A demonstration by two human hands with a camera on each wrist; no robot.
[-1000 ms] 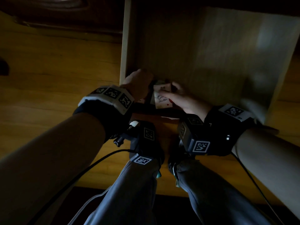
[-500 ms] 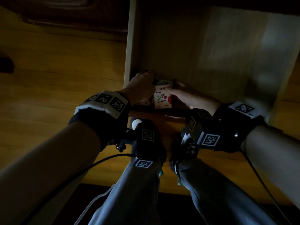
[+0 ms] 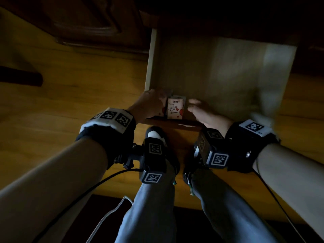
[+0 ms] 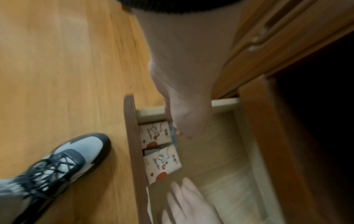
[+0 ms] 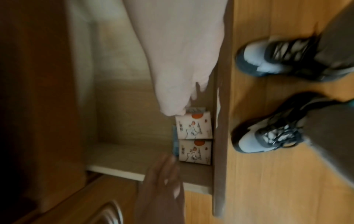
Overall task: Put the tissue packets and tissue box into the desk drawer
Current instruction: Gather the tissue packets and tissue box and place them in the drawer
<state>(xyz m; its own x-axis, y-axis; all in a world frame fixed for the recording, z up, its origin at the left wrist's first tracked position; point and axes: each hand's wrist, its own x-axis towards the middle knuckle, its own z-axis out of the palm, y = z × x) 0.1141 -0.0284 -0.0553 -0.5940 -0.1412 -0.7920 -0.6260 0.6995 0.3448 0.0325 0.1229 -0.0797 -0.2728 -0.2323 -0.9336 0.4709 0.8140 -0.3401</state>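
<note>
Tissue packets (image 4: 160,149) lie side by side in the desk drawer (image 3: 228,81), against its front wall; left hand (image 3: 150,104) and right hand (image 3: 201,111) flank them, fingers relaxed, holding nothing; stowing packets looks done; next, probably, fetching the tissue box, which is not in view.

Head view steeply downward over the open drawer (image 3: 210,81); both wrist views close, sharing its front corner.

Black wrist bands (image 3: 108,141) w/ white marker tags, black cams, cables, grey trousers (image 3: 149,213), grey-black sneakers (image 4: 63,159)
</note>
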